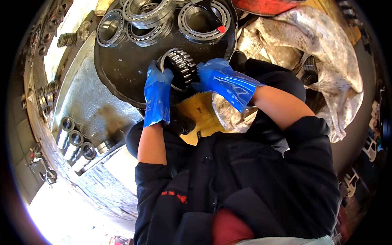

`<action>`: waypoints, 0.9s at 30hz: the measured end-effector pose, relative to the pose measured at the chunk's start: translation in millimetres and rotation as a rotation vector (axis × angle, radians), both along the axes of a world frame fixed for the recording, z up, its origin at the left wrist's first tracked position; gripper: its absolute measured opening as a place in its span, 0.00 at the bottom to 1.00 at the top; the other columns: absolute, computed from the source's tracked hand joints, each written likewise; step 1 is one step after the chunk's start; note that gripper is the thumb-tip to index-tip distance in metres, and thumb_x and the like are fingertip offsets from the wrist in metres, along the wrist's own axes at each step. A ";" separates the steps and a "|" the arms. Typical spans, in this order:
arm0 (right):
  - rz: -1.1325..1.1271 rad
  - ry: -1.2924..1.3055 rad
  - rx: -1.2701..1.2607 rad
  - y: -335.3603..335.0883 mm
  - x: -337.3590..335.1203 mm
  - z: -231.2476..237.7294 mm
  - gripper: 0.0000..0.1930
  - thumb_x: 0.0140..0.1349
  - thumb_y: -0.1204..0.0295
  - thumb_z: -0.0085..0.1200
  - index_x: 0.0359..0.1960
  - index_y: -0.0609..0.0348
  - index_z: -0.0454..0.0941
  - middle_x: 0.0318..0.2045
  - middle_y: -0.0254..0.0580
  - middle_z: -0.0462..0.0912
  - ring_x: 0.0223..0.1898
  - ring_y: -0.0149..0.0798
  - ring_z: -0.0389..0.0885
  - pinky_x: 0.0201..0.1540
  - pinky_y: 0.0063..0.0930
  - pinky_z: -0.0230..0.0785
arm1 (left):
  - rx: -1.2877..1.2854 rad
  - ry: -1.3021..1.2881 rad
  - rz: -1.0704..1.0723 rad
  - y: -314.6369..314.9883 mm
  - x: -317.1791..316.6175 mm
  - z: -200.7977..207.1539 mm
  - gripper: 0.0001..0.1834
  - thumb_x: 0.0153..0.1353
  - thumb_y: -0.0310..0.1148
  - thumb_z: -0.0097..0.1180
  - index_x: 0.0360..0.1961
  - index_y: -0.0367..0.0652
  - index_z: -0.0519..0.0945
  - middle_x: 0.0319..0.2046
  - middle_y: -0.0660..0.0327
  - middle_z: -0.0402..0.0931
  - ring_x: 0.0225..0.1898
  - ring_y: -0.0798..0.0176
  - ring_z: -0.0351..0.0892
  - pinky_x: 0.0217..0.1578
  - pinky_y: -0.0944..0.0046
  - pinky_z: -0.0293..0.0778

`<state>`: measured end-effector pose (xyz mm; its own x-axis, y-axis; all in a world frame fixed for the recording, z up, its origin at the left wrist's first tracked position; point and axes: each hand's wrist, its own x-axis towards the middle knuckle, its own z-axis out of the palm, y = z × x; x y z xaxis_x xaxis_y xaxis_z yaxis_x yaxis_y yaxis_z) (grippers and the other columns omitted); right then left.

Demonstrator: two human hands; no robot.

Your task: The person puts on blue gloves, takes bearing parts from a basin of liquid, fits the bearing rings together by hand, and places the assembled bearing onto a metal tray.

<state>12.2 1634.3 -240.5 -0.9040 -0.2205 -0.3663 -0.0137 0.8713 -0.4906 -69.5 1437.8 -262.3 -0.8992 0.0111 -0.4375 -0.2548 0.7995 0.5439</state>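
Note:
Between my two blue-gloved hands I hold a large roller bearing (pixel 182 65), tilted on its side so that its rows of shiny rollers show. My left hand (pixel 158 77) is closed on the bearing's left rim. On the right, my right hand (pixel 212 75) grips the roller side; its fingertips are partly hidden. Beneath is a round dark tray (pixel 122 71) with an oily surface. Toward its far side lie several more bearings: a single ring (pixel 111 27) at the left, a stack (pixel 149 18) in the middle and another bearing (pixel 204 21) at the right.
A black strip with a red tip (pixel 221 29) lies across the right bearing. Left of the tray, a metal surface (pixel 96 96) bears stacked small bearings (pixel 76 139). Stained cloth (pixel 286 36) is heaped at the right. A red container (pixel 265 5) stands at the far edge.

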 end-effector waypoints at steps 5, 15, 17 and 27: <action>-0.006 0.154 -0.064 0.0 8.6 -30.7 0.28 0.54 0.47 0.61 0.38 0.63 0.79 0.24 0.52 0.84 0.31 0.57 0.85 0.38 0.48 0.77 | 0.107 0.062 -0.053 -12.8 1.4 -17.9 0.33 0.54 0.35 0.54 0.63 0.34 0.74 0.55 0.43 0.79 0.55 0.46 0.80 0.59 0.55 0.72; -0.083 0.086 -0.239 8.9 -9.4 -17.2 0.31 0.54 0.43 0.62 0.41 0.65 0.79 0.28 0.56 0.84 0.35 0.59 0.85 0.41 0.49 0.77 | 0.197 0.013 -0.053 -22.1 -2.0 -23.6 0.34 0.56 0.36 0.54 0.66 0.37 0.71 0.57 0.40 0.76 0.57 0.43 0.79 0.59 0.53 0.72; -0.275 -0.215 -0.214 5.0 -34.9 25.6 0.35 0.54 0.41 0.61 0.45 0.66 0.81 0.35 0.59 0.85 0.41 0.58 0.85 0.47 0.47 0.76 | 0.182 0.186 -0.134 -24.6 -5.9 -29.7 0.28 0.54 0.32 0.54 0.57 0.33 0.78 0.45 0.46 0.84 0.44 0.51 0.84 0.50 0.55 0.77; -0.201 0.105 -0.443 -29.2 -97.3 -88.8 0.17 0.65 0.58 0.57 0.45 0.58 0.85 0.40 0.49 0.86 0.40 0.43 0.82 0.46 0.40 0.73 | 0.087 0.023 -0.121 -19.0 -7.0 -22.2 0.32 0.56 0.41 0.55 0.61 0.36 0.74 0.56 0.40 0.77 0.55 0.37 0.80 0.57 0.49 0.73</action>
